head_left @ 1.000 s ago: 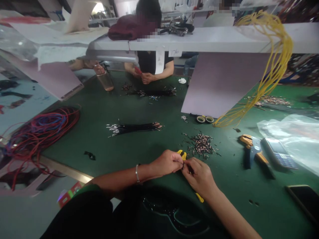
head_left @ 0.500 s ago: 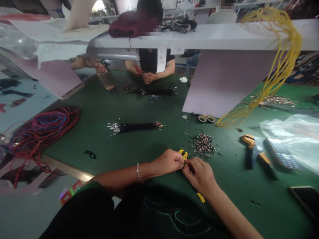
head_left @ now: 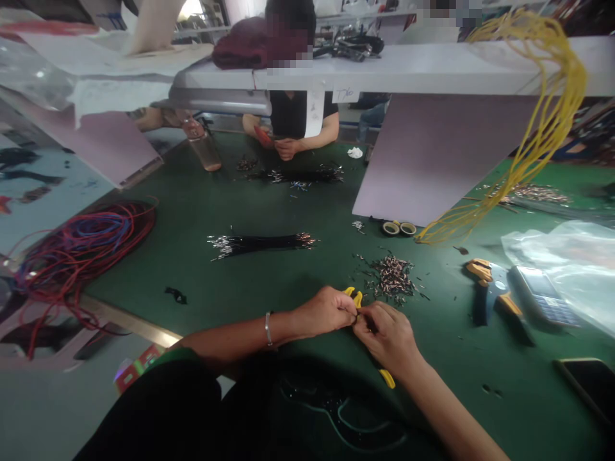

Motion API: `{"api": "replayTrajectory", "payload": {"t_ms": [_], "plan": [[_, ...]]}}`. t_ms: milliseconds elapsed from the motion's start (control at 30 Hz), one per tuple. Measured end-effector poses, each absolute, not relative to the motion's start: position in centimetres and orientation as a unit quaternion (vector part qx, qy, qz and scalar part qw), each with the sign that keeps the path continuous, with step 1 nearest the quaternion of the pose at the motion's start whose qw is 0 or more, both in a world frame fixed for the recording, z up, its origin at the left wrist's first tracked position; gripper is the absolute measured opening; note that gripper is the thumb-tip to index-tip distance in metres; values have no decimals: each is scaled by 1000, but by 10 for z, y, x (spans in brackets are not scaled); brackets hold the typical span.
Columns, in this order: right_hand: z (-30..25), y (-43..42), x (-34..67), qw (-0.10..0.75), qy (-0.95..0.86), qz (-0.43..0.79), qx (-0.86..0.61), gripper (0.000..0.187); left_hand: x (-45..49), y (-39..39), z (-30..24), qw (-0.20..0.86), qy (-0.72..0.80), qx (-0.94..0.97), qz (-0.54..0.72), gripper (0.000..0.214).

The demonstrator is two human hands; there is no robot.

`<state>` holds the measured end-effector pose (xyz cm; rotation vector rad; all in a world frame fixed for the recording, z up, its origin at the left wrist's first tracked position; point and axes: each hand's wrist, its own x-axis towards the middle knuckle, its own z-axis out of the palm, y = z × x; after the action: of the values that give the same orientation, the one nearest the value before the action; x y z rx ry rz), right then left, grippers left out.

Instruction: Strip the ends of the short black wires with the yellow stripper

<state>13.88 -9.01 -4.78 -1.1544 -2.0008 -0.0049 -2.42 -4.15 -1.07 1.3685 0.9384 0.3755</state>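
My left hand (head_left: 323,312) and my right hand (head_left: 388,337) meet fingertip to fingertip over the green table (head_left: 240,288) near its front edge. The left fingers pinch something small that I cannot make out. My right hand is closed around yellow-handled pliers (head_left: 354,298); yellow tips show above the hands and a yellow end below the palm. A pile of small metal terminals (head_left: 393,276) lies just beyond my hands. A bundle of black wires (head_left: 262,243) with terminals on both ends lies further back, left of centre.
Red and blue wire coils (head_left: 81,246) lie at the left. Another pair of pliers (head_left: 483,288), a calculator (head_left: 541,296), a plastic bag (head_left: 571,256) and a phone (head_left: 589,384) are at the right. Yellow wires (head_left: 538,128) hang from a shelf. A person (head_left: 293,128) works opposite.
My hands stay together at the same place; the view has shifted slightly. Nothing else on the table has moved.
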Motion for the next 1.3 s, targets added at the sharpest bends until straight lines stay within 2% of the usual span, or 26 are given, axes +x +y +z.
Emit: {"api": "replayTrajectory", "payload": {"t_ms": [300,400,500,633,767,1033,1167,1300], "plan": [[-48,-88,142,388,-784,4,-485,20,-25,-46,-14,662,424,598,157,13],[-43,-82,169,395,-714,-30,-577,19,-27,-54,-14,686,403,595,119,8],[-36,-79,191,408,-625,-51,-663,15,-29,-53,-8,669,391,617,141,10],[-35,-79,186,424,-684,17,-593,18,-28,-40,-2,659,431,576,218,15],[-42,-78,173,425,-690,42,-585,18,-26,-35,-7,679,472,515,225,12],[-46,-83,168,352,-720,54,-595,27,-28,-34,-9,693,456,489,269,10],[-41,-93,169,257,-736,39,-625,34,-30,-32,-9,686,456,489,287,11],[-44,-110,170,164,-765,27,-622,32,-31,-31,-8,683,457,492,289,13]]}}
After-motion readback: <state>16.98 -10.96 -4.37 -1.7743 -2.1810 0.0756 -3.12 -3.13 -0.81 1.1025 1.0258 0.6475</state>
